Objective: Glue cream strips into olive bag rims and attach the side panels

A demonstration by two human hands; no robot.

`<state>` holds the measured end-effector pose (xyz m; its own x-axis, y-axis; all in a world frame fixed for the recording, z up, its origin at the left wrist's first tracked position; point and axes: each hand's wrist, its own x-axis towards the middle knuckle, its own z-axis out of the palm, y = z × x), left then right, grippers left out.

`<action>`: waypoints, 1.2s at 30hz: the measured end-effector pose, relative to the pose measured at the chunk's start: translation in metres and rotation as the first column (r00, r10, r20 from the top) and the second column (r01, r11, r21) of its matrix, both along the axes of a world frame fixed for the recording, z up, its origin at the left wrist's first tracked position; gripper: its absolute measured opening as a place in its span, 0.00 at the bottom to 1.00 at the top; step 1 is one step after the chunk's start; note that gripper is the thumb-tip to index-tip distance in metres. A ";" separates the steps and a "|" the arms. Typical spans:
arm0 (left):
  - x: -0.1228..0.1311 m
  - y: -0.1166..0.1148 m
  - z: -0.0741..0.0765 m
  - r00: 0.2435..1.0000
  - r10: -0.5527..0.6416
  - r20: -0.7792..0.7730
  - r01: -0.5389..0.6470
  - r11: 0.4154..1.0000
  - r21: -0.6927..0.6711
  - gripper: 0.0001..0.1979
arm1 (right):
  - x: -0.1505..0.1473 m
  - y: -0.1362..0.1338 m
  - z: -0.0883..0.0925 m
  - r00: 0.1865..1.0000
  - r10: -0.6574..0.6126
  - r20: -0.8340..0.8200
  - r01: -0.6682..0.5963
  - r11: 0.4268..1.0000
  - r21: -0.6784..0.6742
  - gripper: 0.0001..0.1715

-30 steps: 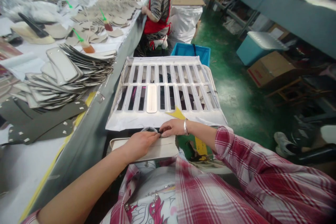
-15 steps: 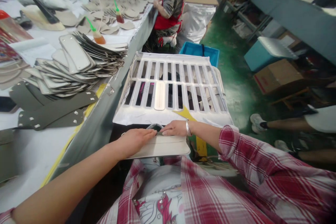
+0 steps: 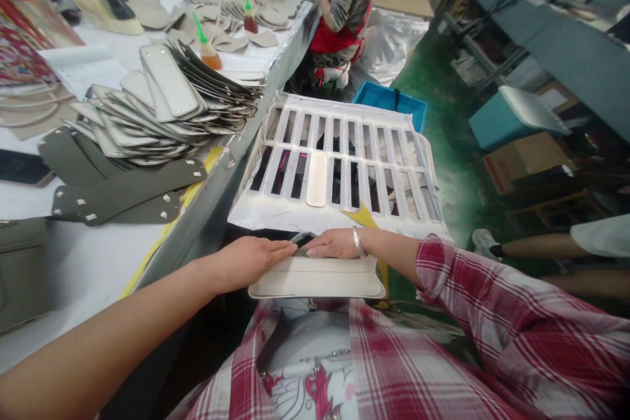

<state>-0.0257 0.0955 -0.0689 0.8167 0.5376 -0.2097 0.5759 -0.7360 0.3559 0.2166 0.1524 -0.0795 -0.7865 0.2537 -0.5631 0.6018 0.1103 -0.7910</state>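
Close to my body, a long cream panel (image 3: 315, 277) with rounded corners and a dark edge lies crosswise. My left hand (image 3: 251, 261) holds it along the far left edge, fingers together and pointing right. From the other side, my right hand (image 3: 335, 244), with a silver bracelet on the wrist, grips the same far edge. The fingertips of both hands nearly meet at the middle, where a grey strip shows; the thumbs are partly hidden. Just beyond, a small cream piece (image 3: 316, 180) lies on a white slatted rack (image 3: 290, 210).
On the table at left are a pile of white-faced panels (image 3: 167, 88), grey strap pieces (image 3: 128, 190) and green-tipped glue bottles (image 3: 209, 56). A co-worker in a red apron (image 3: 329, 39) sits beyond. A blue crate (image 3: 388, 105) stands behind the rack; cardboard boxes (image 3: 524, 161) are at right.
The view has shifted, so the table, rack and panel appear further right. My left hand has slid slightly along the panel's edge; both hands stay on it.
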 end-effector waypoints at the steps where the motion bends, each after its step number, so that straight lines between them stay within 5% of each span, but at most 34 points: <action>1: -0.005 -0.001 -0.001 1.000 0.009 0.000 -0.009 1.000 0.006 0.25 | -0.004 0.001 -0.003 1.000 0.000 0.011 0.000 1.000 0.005 0.23; 16: -0.015 -0.027 0.012 0.976 0.137 -0.169 -0.100 0.972 0.212 0.23 | -0.072 0.005 -0.008 0.993 0.112 -0.036 -0.109 0.992 0.070 0.19; 25: 0.008 -0.023 0.021 0.964 0.077 -0.254 -0.008 0.965 0.261 0.26 | 0.026 0.008 0.004 0.995 0.063 0.076 -0.068 0.995 0.066 0.21; 29: 0.033 -0.024 0.036 0.969 0.119 -0.215 -0.058 0.962 0.267 0.19 | 0.053 -0.004 0.012 0.992 -0.023 0.127 -0.009 0.971 0.241 0.24; 31: 0.057 -0.032 0.039 0.988 0.145 -0.051 -0.133 0.973 0.190 0.18 | 0.070 -0.025 0.019 0.985 -0.172 -0.019 0.161 0.872 0.462 0.25; 34: 0.098 -0.052 0.032 0.958 0.204 0.202 -0.217 0.975 0.043 0.17 | 0.102 -0.076 0.025 0.885 -0.311 -0.347 0.465 0.557 0.688 0.24; 36: 0.122 -0.065 0.023 0.936 0.254 0.244 -0.262 0.965 0.001 0.15 | 0.118 -0.111 0.021 0.845 -0.318 -0.431 0.533 0.420 0.735 0.21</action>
